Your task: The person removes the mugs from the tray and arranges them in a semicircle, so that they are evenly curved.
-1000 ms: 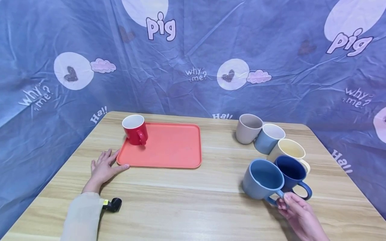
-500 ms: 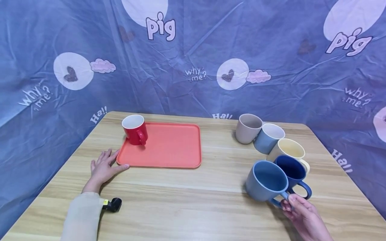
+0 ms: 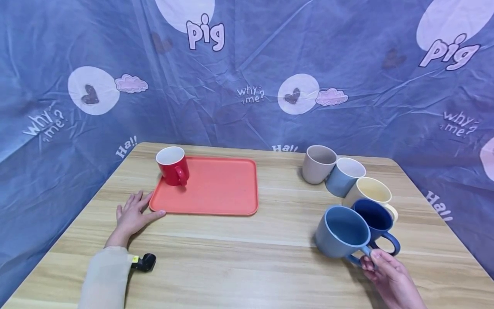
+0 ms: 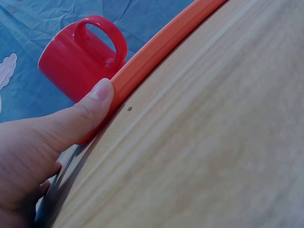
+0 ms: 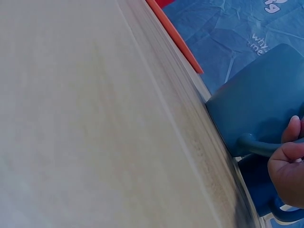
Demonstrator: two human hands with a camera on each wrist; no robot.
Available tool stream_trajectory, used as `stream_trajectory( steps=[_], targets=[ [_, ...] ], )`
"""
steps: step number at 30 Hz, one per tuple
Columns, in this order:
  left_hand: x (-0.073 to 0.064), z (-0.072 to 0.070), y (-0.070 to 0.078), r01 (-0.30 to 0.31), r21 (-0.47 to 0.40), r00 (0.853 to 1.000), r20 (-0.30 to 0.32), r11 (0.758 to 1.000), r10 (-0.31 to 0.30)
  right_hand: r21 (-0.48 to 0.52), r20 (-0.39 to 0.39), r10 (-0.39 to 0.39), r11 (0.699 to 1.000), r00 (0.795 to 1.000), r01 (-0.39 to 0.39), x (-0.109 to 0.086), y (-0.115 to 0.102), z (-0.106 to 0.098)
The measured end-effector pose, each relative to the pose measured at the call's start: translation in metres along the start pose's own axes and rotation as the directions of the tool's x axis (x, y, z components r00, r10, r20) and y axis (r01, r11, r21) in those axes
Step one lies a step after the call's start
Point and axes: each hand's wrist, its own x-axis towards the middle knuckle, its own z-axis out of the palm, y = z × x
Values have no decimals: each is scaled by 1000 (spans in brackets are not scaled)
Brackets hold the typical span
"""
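Note:
My right hand (image 3: 391,274) pinches the handle of a grey-blue mug (image 3: 335,238), which stands upright at the front of a row of mugs. In the right wrist view the grey-blue mug (image 5: 261,95) has its base at the tabletop; whether it touches is hard to tell. Right beside it is a dark blue mug (image 3: 372,214), its handle pointing toward me. My left hand (image 3: 133,216) lies with fingers spread at the near left corner of a coral-red tray (image 3: 216,189). In the left wrist view the thumb (image 4: 97,97) touches the tray's rim. A red mug (image 3: 171,169) stands on the tray's left end.
Behind the dark blue mug, a cream mug (image 3: 370,191), a light blue cup (image 3: 341,180) and a grey-beige cup (image 3: 318,165) run diagonally to the back. A blue printed cloth (image 3: 247,116) hangs behind the wooden table (image 3: 239,257). A black device (image 3: 144,262) sits at the left sleeve.
My right hand has moved the grey-blue mug slightly right and toward me, beside the dark blue mug. The left hand, tray and red mug have stayed in place.

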Motion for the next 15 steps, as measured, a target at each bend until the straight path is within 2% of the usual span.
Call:
stream_trajectory(
  steps=[5, 10, 13, 15],
  targets=[
    [1, -1, 0, 0, 0, 1000, -1, 1000, 0, -24, -10, 56, 998, 998, -56, 0, -5, 1],
    [1, 0, -1, 2, 0, 1000, 1, 1000, -2, -68, -97, 122, 989, 988, -129, -1, -10, 5],
    [1, 0, -1, 1, 1, 1000, 3, 1000, -1, -148, -144, 109, 980, 984, -130, -2, -10, 5],
    [1, 0, -1, 2, 0, 1000, 3, 1000, -2, -253, -188, 73, 960, 979, -120, -3, -10, 3]
  ],
)
